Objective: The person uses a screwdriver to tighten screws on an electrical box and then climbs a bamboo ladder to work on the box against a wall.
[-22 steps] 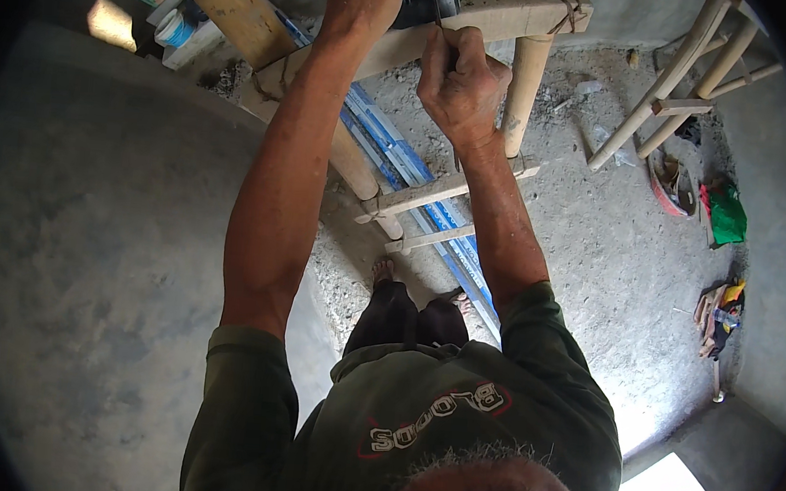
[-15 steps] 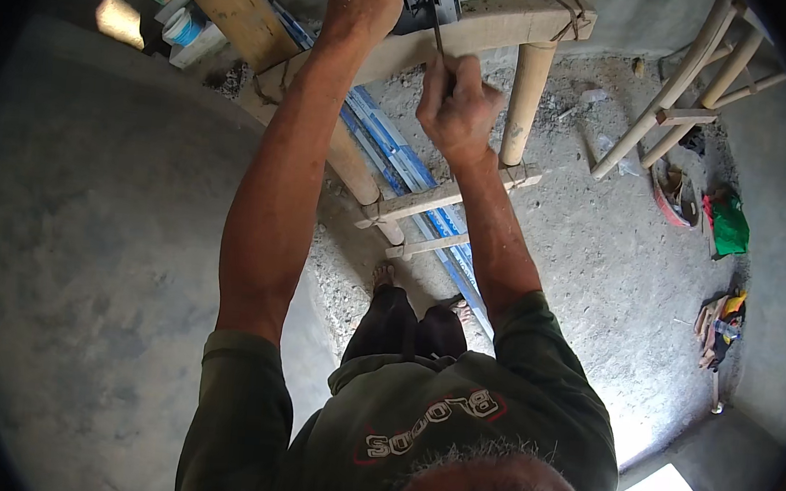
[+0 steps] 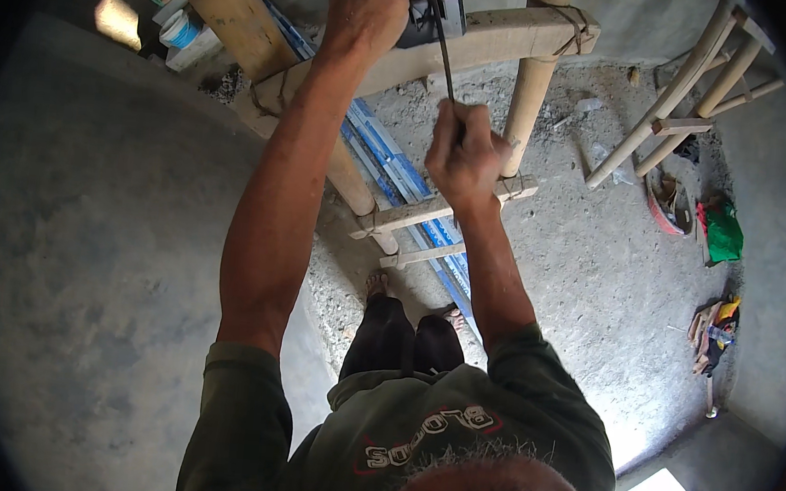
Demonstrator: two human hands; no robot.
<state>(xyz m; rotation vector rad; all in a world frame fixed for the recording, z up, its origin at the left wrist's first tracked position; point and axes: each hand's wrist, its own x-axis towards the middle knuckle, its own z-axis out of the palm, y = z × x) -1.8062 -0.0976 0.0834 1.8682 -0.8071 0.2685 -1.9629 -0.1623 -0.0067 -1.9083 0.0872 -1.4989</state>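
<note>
My right hand is closed round the near end of a thin dark rod. The rod slants up and slightly left, passing over a dark boxy device that sits on a wooden crossbeam. At the top edge my left hand is closed beside that device, next to the rod's far part. Its fingers curl at the picture's edge, and what they grip cannot be made out. The top of the device and the rod's far end are cut off.
Round poles and lower rungs stand beneath the crossbeam. Blue-and-white strips lie behind them. A wide plank and small tubs are upper left. Another pole frame, a red basin and a green bag are right.
My right hand has drawn toward me and slightly right with the rod, so more of the rod shows. My left hand has stayed near the device, shifting only slightly.
</note>
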